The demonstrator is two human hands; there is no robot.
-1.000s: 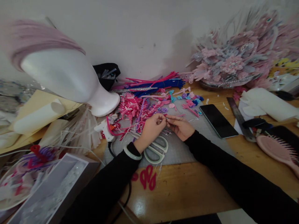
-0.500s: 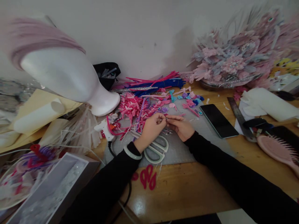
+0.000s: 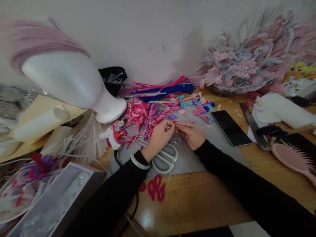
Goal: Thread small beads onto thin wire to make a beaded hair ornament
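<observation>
Small piece [image 3: 176, 126], head view: located between the fingertips of both hands, above the grey mat [image 3: 209, 161] on the tabletop [image 3: 197, 194]. The left hand [image 3: 160, 136] is on its left, the right hand [image 3: 191, 134] on its right; neither is evidently nearer, both appearing in contact. Grip: narrow on each side, thumb and fingers pinched on the item. Long axis: cannot be determined, item too small and largely covered. Scissors [image 3: 176, 154] lie on the near side of the left hand, pink fuzzy stems [image 3: 138, 112] far left, a phone [image 3: 230, 128] right, well apart.
</observation>
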